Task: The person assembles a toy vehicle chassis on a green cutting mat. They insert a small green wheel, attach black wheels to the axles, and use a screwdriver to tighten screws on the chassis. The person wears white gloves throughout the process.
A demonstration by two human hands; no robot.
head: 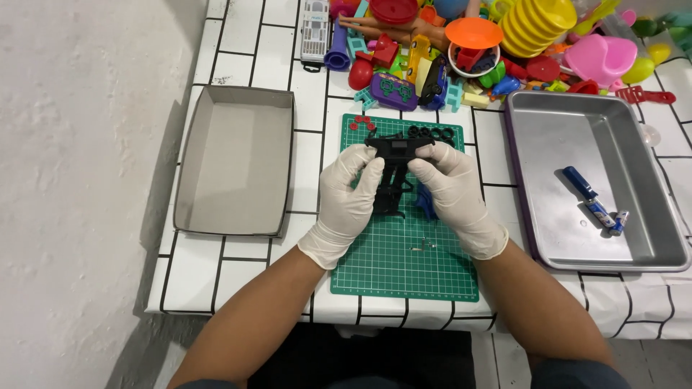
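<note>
I have the black plastic toy chassis (395, 169) held up over the green cutting mat (404, 252), my left hand (347, 198) clamped on its left side and my right hand (453, 193) clamped on its right, thumbs pressing near the wide top end. Both hands wear white gloves. Four small black wheels (431, 132) lie in a row at the far edge of the mat, two small red pieces (362, 123) sit near its far left corner, and a blue part (425, 202) shows just under my right palm. A few tiny screws (424, 246) lie on the mat nearer me. The blue-handled screwdriver (585, 193) rests in the metal tray (533, 216) to my right; the grey cardboard box (234, 162) stands to my left. I judge I am mid-disassembly, working the frame apart; the next move calls for a firm, even pull with both thumbs.
</note>
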